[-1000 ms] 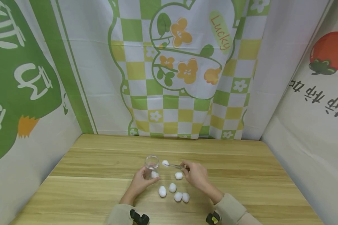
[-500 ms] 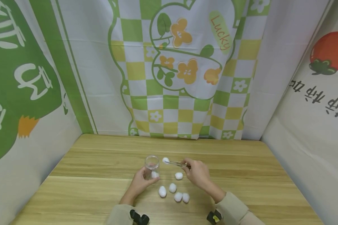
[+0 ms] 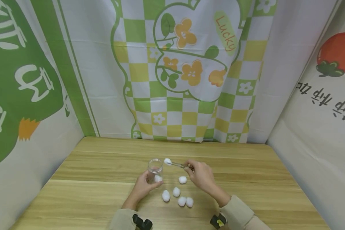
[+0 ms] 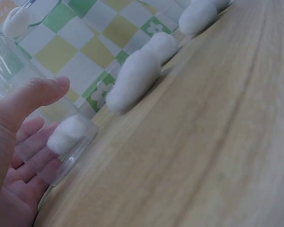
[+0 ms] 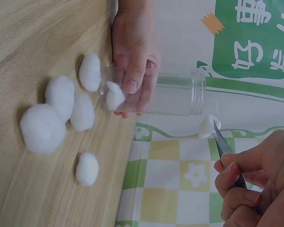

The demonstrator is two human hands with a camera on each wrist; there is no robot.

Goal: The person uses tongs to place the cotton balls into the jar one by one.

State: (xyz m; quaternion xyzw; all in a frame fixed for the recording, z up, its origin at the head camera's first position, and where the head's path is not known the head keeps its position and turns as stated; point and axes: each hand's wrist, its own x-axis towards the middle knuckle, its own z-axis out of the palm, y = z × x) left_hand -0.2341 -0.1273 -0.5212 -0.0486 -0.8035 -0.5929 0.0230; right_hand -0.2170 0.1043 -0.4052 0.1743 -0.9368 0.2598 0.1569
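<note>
Your left hand (image 3: 142,187) gripped a clear jar (image 5: 175,93) on the surface (image 3: 103,175) with one cotton ball (image 5: 115,97) inside, while your right hand (image 3: 202,176) held tweezers (image 5: 221,143) pinching a second cotton ball (image 5: 206,126) just beside the jar's mouth (image 5: 198,93).

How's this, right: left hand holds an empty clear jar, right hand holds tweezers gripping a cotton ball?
Not empty: right wrist view shows a cotton ball inside the clear jar. The rest stands: left hand holds it, right hand holds tweezers gripping another ball.

Five cotton balls (image 3: 176,192) on wooden table (image 3: 235,172)
</note>
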